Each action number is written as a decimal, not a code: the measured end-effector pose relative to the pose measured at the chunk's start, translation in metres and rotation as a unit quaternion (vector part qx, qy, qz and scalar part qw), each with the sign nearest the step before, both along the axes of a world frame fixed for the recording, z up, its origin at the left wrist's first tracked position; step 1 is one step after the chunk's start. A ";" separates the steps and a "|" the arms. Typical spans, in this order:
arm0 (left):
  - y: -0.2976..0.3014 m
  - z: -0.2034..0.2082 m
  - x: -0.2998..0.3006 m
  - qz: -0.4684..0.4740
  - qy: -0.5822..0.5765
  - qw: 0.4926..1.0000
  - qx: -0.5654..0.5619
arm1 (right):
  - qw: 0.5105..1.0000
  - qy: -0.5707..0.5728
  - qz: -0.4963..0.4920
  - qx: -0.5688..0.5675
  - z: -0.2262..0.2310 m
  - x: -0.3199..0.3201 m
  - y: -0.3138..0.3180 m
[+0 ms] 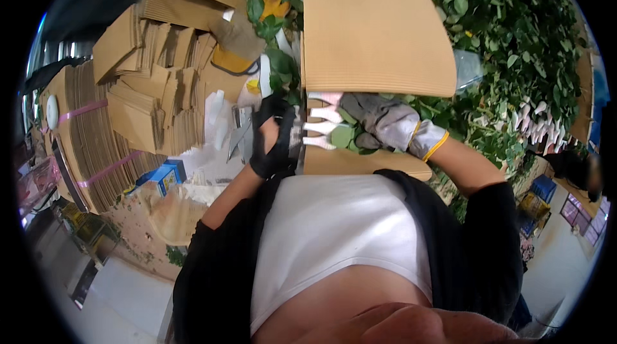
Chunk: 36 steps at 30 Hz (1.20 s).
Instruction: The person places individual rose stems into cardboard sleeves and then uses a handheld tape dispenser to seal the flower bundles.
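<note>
Several sleeved flower heads [323, 126] in white and pink mesh lie in a row on a corrugated cardboard sheet [366, 162], with green leaves [343, 135] beside them. My right hand [385, 120], in a grey glove with a yellow cuff edge, grips across the leafy stems, fingers above and thumb below. At the left edge of the sheet is my left hand [273, 141] in a black glove with bare skin showing. Its fingers curl inward next to the flower heads; what they hold, if anything, is hidden. A larger cardboard panel [376, 26] stands just beyond both hands.
Cut cardboard pieces [144, 87] and a strapped cardboard stack [83, 132] are at the left. Beside my left hand lies a grey metal tool [241, 135]. A grey and yellow glove [236, 45] rests farther off. Leafy stems [508, 42] heap up at the right, with more sleeved flowers [543, 126].
</note>
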<state>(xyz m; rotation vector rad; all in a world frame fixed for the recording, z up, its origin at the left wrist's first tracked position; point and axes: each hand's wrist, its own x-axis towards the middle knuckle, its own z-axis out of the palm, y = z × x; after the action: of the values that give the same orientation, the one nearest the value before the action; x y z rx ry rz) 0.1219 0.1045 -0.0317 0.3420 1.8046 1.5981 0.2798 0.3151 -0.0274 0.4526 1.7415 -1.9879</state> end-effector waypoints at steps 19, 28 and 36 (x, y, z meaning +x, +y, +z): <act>-0.064 -0.010 -0.084 -0.077 0.455 0.819 -0.341 | 0.839 0.075 0.277 0.462 0.023 -0.006 0.002; -0.018 -0.024 -0.027 -0.122 0.336 0.931 -0.070 | 0.850 0.098 0.260 0.448 0.042 -0.008 0.002; -0.020 0.009 -0.008 -0.332 0.117 0.934 -0.064 | 0.907 0.159 0.195 0.337 0.048 -0.030 -0.002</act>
<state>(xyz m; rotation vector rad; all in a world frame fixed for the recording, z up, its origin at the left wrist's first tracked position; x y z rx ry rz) 0.1138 0.0848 -0.0229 0.9950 1.6914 0.9871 0.2502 0.3132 0.0203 -0.0333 2.4855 -1.1893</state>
